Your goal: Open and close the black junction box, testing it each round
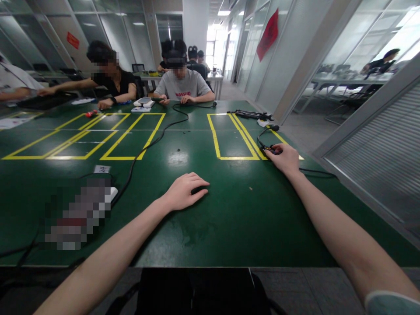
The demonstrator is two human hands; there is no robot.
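My left hand (pixel 187 191) rests on the green tabletop (pixel 210 236) with nothing in it, its thumb apart from the stretched fingers. Over at the right, my right hand (pixel 286 158) has its fingers closed on a small dark part with a cable (pixel 267 148). Most of that part is hidden by the fingers, so its kind is unclear. A black cable with a rounded end (pixel 273 128) curves up just beyond the hand. Farther back lies a long black device (pixel 251 114), possibly a folded stand, beside a small white piece (pixel 263 123).
Yellow tape outlines (pixel 215 135) mark the table. A long black cable (pixel 164 131) runs across it to a blurred-out power strip or box (pixel 82 214) at left, near a paper label (pixel 102 169). Across the table sit people wearing headgear (pixel 183 85), beside a white device (pixel 143 102).
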